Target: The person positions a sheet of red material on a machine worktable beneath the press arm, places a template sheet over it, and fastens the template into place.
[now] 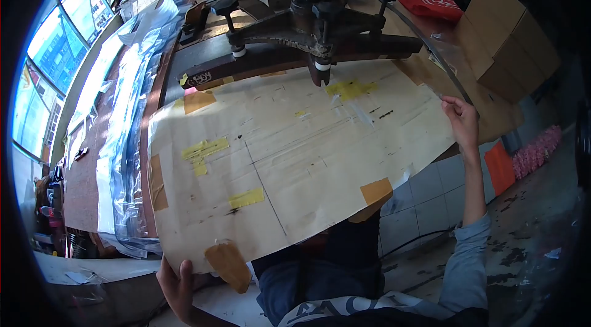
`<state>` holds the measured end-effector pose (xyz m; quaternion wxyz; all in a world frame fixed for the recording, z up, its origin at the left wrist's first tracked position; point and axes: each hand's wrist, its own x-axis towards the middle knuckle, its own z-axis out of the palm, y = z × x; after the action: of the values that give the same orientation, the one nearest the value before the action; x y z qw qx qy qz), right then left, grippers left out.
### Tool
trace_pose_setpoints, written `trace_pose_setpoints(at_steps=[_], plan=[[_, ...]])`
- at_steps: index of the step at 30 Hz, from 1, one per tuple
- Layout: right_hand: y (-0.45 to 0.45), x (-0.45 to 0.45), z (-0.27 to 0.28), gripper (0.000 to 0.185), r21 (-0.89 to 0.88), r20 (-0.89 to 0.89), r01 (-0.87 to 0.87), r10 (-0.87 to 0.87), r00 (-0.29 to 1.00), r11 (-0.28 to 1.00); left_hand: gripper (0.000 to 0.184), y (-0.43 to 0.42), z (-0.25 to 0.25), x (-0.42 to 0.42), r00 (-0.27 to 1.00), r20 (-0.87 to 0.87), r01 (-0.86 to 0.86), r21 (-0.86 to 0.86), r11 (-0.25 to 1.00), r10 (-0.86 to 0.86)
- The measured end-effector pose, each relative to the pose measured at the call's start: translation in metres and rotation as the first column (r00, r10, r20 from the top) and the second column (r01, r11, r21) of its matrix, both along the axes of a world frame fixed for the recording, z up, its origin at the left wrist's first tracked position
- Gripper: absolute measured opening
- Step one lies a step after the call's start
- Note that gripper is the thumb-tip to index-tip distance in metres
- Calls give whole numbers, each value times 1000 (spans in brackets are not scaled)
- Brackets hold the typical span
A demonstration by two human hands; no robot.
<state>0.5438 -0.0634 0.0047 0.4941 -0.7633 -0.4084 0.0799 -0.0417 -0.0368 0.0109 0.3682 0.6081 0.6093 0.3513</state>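
Observation:
A large cream-coloured sheet (326, 185), patched with brown and yellow tape and marked with pencil lines, spreads across the middle of the view. At its near left corner my left hand (175, 284) grips the edge, the thumb on top and the other fingers partly hidden beneath. My right hand (463, 123) pinches the sheet's right edge between thumb and fingers. The sheet's far edge reaches under the dark metal bar (277, 61) of a machine head (317, 38). Its near edge hangs out over my lap.
To the left, clear plastic sheeting (132, 142) covers a brown surface (86, 173). A cardboard box (505, 38) and a red bag (428, 2) stand at the back right. Pink fluffy material (537, 151) is by the tiled wall (425, 204).

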Motion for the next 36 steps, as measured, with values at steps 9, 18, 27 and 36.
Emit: trace_pose_setpoints(at_steps=[9, 18, 27, 36], plan=[[-14, 33, -19, 22, 6, 128, 128, -128, 983, 992, 43, 84, -4, 48, 992, -123, 40, 193, 980, -16], [-2, 33, -28, 20, 8, 183, 166, -165, 969, 986, 53, 132, 2, 69, 893, -445, 44, 232, 972, 65], [20, 38, -23, 21, -60, 228, 155, -137, 964, 986, 49, 141, -7, 79, 898, -414, -27, 286, 958, 149], [27, 43, -21, 21, -121, 221, 143, -114, 969, 982, 45, 149, -4, 83, 882, -450, -13, 271, 963, 139]])
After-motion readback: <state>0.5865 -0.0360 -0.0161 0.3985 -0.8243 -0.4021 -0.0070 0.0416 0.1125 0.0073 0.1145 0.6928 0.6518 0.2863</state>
